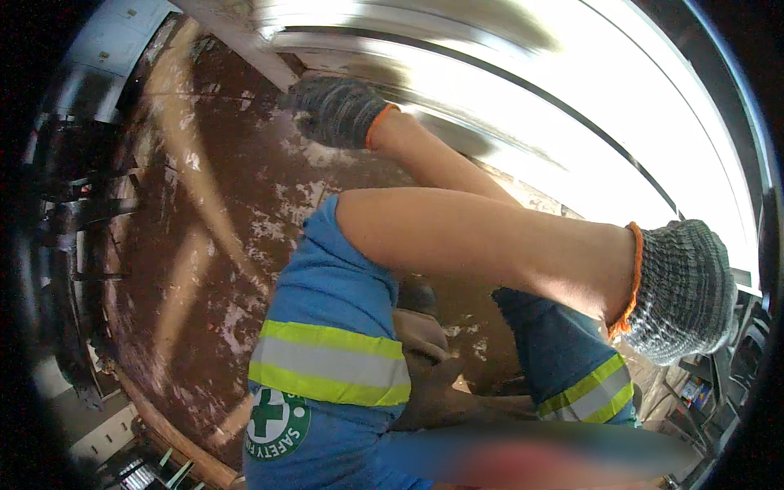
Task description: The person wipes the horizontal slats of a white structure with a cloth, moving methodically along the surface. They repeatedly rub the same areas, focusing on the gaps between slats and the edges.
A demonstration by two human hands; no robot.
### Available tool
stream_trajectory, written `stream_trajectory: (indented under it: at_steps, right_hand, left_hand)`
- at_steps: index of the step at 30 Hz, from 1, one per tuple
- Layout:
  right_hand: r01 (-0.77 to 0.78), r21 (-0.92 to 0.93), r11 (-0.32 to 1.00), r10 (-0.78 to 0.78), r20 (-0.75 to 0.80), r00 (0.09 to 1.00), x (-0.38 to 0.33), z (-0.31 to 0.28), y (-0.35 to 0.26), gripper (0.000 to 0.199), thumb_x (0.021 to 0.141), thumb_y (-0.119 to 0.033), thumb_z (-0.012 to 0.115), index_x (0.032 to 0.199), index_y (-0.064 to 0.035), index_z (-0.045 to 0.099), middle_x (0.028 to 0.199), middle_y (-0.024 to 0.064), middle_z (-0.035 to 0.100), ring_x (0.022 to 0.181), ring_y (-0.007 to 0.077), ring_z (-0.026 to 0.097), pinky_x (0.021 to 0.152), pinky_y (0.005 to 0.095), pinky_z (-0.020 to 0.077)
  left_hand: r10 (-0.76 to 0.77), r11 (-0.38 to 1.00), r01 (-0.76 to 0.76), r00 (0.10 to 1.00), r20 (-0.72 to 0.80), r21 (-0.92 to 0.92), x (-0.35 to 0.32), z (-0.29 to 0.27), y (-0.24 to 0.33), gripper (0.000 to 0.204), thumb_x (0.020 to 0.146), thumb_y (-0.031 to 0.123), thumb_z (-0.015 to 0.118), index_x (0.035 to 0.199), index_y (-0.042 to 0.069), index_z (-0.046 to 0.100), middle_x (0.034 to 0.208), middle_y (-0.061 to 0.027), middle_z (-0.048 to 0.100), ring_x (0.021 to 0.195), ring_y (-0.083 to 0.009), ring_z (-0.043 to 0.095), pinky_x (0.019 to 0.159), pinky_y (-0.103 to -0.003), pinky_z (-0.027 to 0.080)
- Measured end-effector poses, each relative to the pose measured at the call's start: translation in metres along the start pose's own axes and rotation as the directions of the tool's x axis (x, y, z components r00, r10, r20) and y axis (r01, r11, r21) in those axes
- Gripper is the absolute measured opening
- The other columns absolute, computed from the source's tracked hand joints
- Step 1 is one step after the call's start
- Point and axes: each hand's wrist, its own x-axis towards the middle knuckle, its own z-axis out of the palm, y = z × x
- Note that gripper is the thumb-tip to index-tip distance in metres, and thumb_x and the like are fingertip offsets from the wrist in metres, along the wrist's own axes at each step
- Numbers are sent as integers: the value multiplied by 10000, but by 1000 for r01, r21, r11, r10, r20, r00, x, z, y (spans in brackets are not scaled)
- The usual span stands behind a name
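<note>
I'm looking down through the head camera, and the person's forearms are crossing, the left one lying over the right. The left hand (682, 294), in a grey knit glove (694, 265) with an orange cuff, is showing out at the right side, near dark clutter (739, 351) by the rim. Its fingers are hiding from me, so I cannot tell whether they are spreading, pressing together or pinching anything. The right hand (339, 110), gloved to match, is sitting at the upper left beside the lower corner of a pale frame (273, 61). Its fingers seem to be curling, but the tips are blurring, and I cannot tell whether they are gripping or touching something. The bright pale panel (588, 65) is stretching across the upper right, beyond both forearms, a dark strip (523, 86) running along it. Blue sleeves (327, 286) with yellow and silver bands are covering the upper arms. Below, a brown floor (220, 163) is showing worn whitish patches, and streaks of light are falling across it.
</note>
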Motion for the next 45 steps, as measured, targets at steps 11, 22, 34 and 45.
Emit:
stream_trajectory:
  at_steps: [11, 22, 34, 45]
  right_hand:
    - [-16, -718, 696, 111, 86, 990, -232, -125, -27, 388, 822, -243, 624, 1192, -133, 585, 1211, 123, 590, 1113, 305, 565, 945, 411, 466]
    - [-458, -789, 409, 412, -289, 864, -466, -281, -9, 442, 852, -159, 544, 1293, -132, 529, 1210, 139, 574, 1079, 327, 567, 908, 425, 483]
    - [-719, -668, 192, 342, -641, 687, -564, -330, 1, 317, 821, -171, 611, 1131, -103, 617, 962, 184, 659, 838, 349, 648, 737, 440, 529]
    - [-758, -649, -70, 240, -748, 619, -569, -324, -5, 250, 891, -242, 580, 1089, -114, 665, 995, 127, 673, 942, 302, 641, 835, 423, 513]
  left_hand:
    - [-24, 990, 39, 994, 111, -135, -18, -8, -29, 250, 690, 169, 663, 878, 5, 673, 707, -182, 653, 667, -313, 671, 604, -439, 545]
    - [-155, 987, 146, 976, 153, 69, 40, 9, -53, 341, 750, 68, 600, 1083, 81, 674, 1046, -151, 681, 944, -320, 665, 839, -370, 525]
    - [-280, 955, 276, 959, -28, -110, 98, 18, -10, 305, 817, 61, 635, 1119, 24, 646, 1071, -114, 680, 971, -215, 659, 895, -360, 512]
    - [105, 990, -46, 871, 479, -133, 59, 181, -6, 391, 715, 7, 601, 1099, 49, 664, 1073, -153, 675, 986, -289, 654, 892, -397, 509]
